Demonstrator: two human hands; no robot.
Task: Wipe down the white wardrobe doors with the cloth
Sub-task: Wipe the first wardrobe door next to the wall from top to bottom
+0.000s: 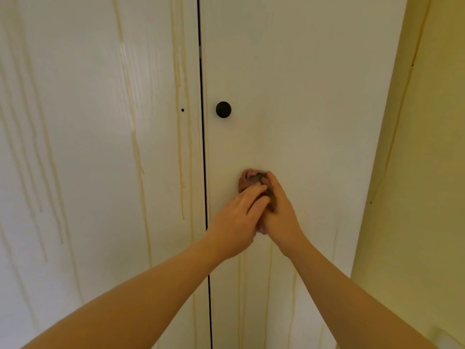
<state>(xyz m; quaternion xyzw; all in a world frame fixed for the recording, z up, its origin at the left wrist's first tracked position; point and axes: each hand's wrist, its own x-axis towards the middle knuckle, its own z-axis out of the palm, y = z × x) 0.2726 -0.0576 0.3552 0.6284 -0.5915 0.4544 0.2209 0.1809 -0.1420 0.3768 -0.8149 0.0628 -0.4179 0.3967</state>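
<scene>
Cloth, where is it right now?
Head view: the cloth is bunched against the right wardrobe door, below the black knob, just right of the gap between the doors, under the left hand and right hand.

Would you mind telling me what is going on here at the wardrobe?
A person is wiping with both hands. The right hand holds a bunched cloth against the right door, below the black knob, and the left hand presses on it. Yellowish drip streaks cover the left door, and a few run below the hands on the right door; the area above them looks clean.
</scene>
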